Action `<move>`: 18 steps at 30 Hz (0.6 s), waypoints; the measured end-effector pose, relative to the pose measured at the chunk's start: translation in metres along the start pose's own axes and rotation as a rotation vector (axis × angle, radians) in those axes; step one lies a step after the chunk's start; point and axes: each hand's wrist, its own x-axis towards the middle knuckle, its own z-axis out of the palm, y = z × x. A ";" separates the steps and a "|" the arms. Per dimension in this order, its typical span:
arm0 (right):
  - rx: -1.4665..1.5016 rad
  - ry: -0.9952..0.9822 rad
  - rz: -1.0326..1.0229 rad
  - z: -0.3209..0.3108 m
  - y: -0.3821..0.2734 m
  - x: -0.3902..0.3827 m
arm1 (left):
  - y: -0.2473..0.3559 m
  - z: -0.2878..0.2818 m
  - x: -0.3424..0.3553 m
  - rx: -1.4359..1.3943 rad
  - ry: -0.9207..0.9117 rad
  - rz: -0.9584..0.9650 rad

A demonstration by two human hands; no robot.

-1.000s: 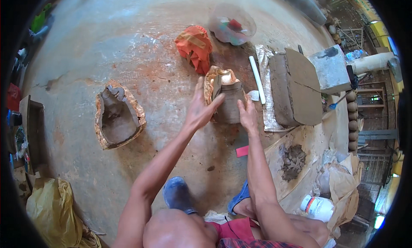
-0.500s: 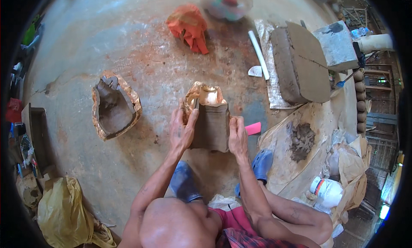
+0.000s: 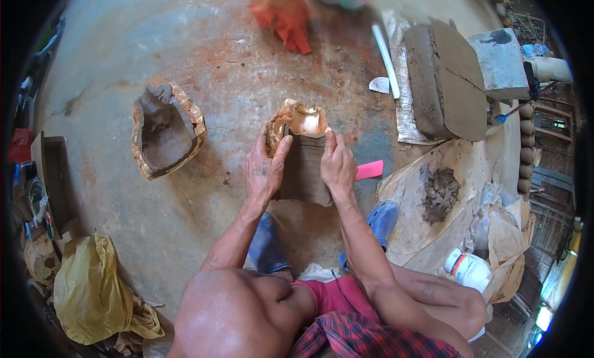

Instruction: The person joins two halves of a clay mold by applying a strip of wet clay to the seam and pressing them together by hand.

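A dark grey clay slab lies over the lower part of a pale, brown-edged mould half, whose bare hollow shows at its far end. My left hand grips the slab and the mould at the left, thumb on the slab's far left corner and fingers round the mould's outer side. At the slab's far right corner my right hand is closed on the edge, fingertips near the mould's rim. Further left stands another mould half, lined with grey clay. A flat pink piece lies beside my right hand.
To the far right, a large clay block rests on a white sheet, with a white tube alongside. Clay scraps lie on a cloth at right. An orange cloth lies ahead; a yellow bag sits at lower left.
My right hand has slid away from me along the slab's right edge to its far corner. My left hand keeps its hold. The whole view has shifted a little.
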 end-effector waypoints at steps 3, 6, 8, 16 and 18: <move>0.051 0.009 -0.077 -0.004 0.000 0.009 | -0.002 0.002 0.001 -0.029 0.038 0.008; 0.228 0.051 -0.191 -0.012 -0.011 0.008 | -0.016 -0.008 0.004 -0.176 0.009 -0.043; 0.720 0.407 -0.445 -0.025 -0.025 0.002 | -0.023 0.001 0.008 -0.295 -0.080 -0.117; 0.870 0.380 -0.685 0.075 -0.067 0.020 | -0.035 0.003 0.010 -0.445 -0.119 -0.026; 0.891 0.350 -0.662 0.077 -0.066 0.016 | -0.029 0.001 0.008 -0.442 -0.148 -0.117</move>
